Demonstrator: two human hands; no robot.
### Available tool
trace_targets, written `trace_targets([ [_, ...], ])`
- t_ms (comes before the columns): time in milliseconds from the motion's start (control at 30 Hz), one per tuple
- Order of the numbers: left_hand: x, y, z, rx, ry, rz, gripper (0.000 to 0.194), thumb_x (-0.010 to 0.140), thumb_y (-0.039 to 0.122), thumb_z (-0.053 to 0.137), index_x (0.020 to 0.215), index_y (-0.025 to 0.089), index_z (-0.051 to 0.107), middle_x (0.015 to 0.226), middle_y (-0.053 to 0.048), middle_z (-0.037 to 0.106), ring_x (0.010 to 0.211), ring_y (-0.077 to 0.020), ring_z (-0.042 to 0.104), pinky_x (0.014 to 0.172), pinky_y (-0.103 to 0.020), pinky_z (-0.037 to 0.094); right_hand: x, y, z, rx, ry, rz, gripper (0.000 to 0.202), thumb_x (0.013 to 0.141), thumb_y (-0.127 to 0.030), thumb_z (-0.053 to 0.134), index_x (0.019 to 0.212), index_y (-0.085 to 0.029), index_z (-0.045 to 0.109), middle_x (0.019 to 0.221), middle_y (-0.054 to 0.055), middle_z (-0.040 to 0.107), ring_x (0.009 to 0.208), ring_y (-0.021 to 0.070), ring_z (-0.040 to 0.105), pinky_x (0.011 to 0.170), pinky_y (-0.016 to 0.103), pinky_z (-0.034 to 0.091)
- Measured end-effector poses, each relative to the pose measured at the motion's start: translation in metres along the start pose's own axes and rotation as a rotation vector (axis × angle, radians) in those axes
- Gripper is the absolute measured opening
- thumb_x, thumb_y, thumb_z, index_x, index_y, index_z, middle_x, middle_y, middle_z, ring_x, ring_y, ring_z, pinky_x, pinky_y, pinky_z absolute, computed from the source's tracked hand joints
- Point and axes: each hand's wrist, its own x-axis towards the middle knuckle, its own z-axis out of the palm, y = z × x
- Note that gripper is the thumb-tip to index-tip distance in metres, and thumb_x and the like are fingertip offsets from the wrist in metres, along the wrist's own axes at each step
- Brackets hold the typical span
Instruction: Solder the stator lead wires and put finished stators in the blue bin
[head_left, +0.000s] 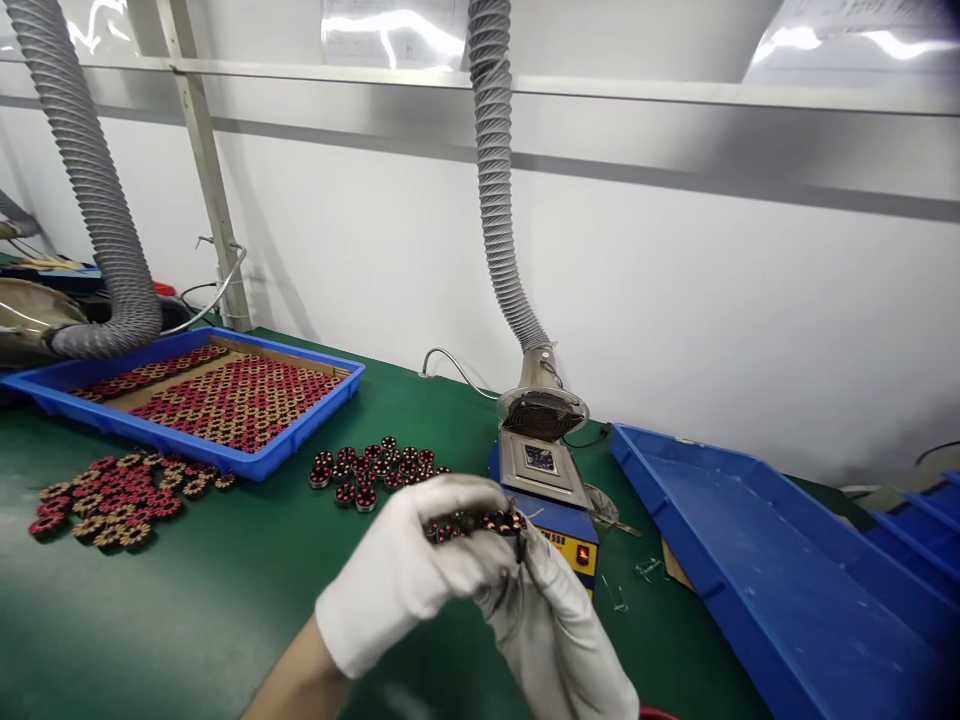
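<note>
My left hand (420,555), in a white glove, is closed around a row of small round coil parts (450,528) with dark rims. My right hand (551,610), also gloved, pinches the right end of that row, where copper-coloured windings (502,521) show. The fingers of both hands meet there and hide part of the row. Just beyond my left hand, several loose dark-rimmed parts (365,498) lie on the green table (225,620). Behind my right hand stands a blue and yellow device (574,545) with a square metal top (540,458) and a lit red switch.
A blue tray (300,428) with rows of red and tan rings is at the left, with a pile of similar rings (112,500) before it. Another blue tray (750,540) lies at the right. A ribbed hose (495,180) ends in a hood (541,405) over the device.
</note>
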Motion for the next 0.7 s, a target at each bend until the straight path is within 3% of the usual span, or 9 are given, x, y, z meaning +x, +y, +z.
trace_targets([
  [100, 0.002, -0.006, 0.008, -0.142, -0.019, 0.060, 0.024, 0.064, 0.003, 0.059, 0.076, 0.019, 0.071, 0.088, -0.002, 0.068, 0.077, -0.0128, 0.063, 0.069, -0.013, 0.050, 0.000, 0.004, 0.002, 0.008, 0.041, -0.024, 0.031, 0.063, -0.019, 0.078, 0.091, -0.023, 0.067, 0.087, 0.001, 0.069, 0.075, 0.0136, 0.063, 0.072, 0.027, 0.052],
  [167, 0.003, -0.010, 0.009, -0.209, 0.046, 0.083, 0.025, 0.063, 0.000, 0.056, 0.072, 0.019, 0.071, 0.079, -0.001, 0.069, 0.073, -0.0125, 0.063, 0.066, -0.014, 0.050, 0.000, 0.004, 0.000, -0.016, 0.023, -0.008, 0.031, 0.065, -0.020, 0.077, 0.094, -0.022, 0.067, 0.086, 0.002, 0.070, 0.073, 0.0149, 0.063, 0.070, 0.028, 0.052],
  [300, 0.002, -0.004, 0.001, -0.202, 0.246, 0.169, 0.022, 0.072, 0.005, 0.052, 0.073, 0.019, 0.070, 0.083, -0.001, 0.069, 0.085, -0.0140, 0.063, 0.077, -0.016, 0.049, 0.000, -0.001, -0.008, 0.007, -0.093, 0.083, 0.022, 0.075, -0.031, 0.068, 0.093, -0.019, 0.068, 0.087, 0.006, 0.070, 0.071, 0.0163, 0.065, 0.063, 0.027, 0.052],
  [367, 0.000, 0.002, -0.002, -0.081, 0.180, 0.155, 0.024, 0.071, 0.007, 0.057, 0.086, 0.021, 0.069, 0.098, -0.002, 0.067, 0.094, -0.0159, 0.060, 0.082, -0.019, 0.048, 0.001, -0.004, -0.010, 0.057, -0.125, 0.099, 0.022, 0.077, -0.035, 0.066, 0.091, -0.018, 0.069, 0.091, 0.006, 0.070, 0.079, 0.0186, 0.065, 0.068, 0.029, 0.052],
  [500, -0.001, 0.009, 0.001, 0.247, -0.098, 0.184, 0.052, 0.058, 0.005, 0.074, 0.104, 0.025, 0.064, 0.113, -0.004, 0.059, 0.104, -0.0199, 0.055, 0.093, -0.026, 0.043, 0.002, -0.007, -0.008, 0.166, -0.168, 0.128, 0.019, 0.076, -0.034, 0.067, 0.091, -0.022, 0.069, 0.095, 0.004, 0.070, 0.092, 0.0180, 0.062, 0.076, 0.029, 0.050],
  [600, 0.001, 0.004, 0.001, 0.227, -0.138, 0.263, 0.035, 0.064, 0.013, 0.075, 0.097, 0.023, 0.068, 0.104, -0.005, 0.063, 0.098, -0.0197, 0.057, 0.092, -0.027, 0.044, 0.001, -0.004, -0.006, 0.168, -0.206, 0.121, 0.015, 0.080, -0.031, 0.063, 0.092, -0.023, 0.069, 0.091, 0.003, 0.070, 0.082, 0.0144, 0.064, 0.073, 0.027, 0.051],
  [700, 0.004, -0.005, -0.001, 0.010, -0.106, 0.203, 0.015, 0.069, 0.012, 0.067, 0.082, 0.018, 0.071, 0.093, -0.006, 0.066, 0.088, -0.0195, 0.061, 0.085, -0.027, 0.048, -0.001, 0.000, -0.006, 0.077, -0.191, 0.105, 0.017, 0.080, -0.030, 0.063, 0.093, -0.021, 0.068, 0.085, 0.004, 0.071, 0.074, 0.0146, 0.065, 0.069, 0.028, 0.052],
])
